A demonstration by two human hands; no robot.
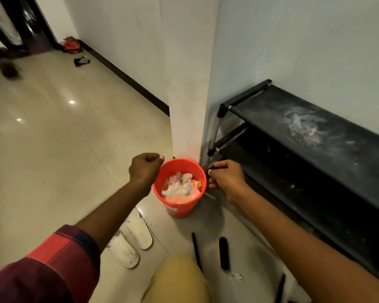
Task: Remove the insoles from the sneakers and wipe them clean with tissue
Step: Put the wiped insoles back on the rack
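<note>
Tiled floor (53, 138): insoles (129, 243) behind hands; left hand (144, 169) fisted, right hand (227, 178) pinching dark object (212, 169).

Glossy floor tiles (53, 132), smooth orange plastic bucket (182, 207), dusty matt rack shelf (315, 136)

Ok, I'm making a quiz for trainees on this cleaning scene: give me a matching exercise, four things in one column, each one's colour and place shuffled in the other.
1 bucket
2 insoles
3 brush
4 shoe rack

A black, standing against the wall
B white, side by side on the floor
C orange, holding crumpled tissues
D black, small, lying between 2 and 4

Pairs: 1-C, 2-B, 3-D, 4-A
</note>
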